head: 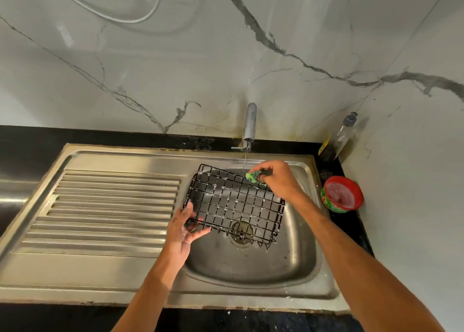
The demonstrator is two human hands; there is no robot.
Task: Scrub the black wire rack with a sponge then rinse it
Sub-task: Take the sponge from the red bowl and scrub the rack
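The black wire rack [233, 203] is held roughly level over the steel sink basin [288, 261], with specks of white suds on its wires. My left hand [184, 227] grips its near left corner. My right hand [275, 178] presses a green sponge [253, 176] onto the rack's far right edge. A thin stream of water falls from the tap [249, 124] right beside the sponge.
The ribbed draining board [105, 206] lies left of the basin. On the black counter at the right stand a red and green tub [341, 194] and a clear bottle with a grey cap [339, 138]. The drain [241, 232] shows beneath the rack. A marble wall rises behind.
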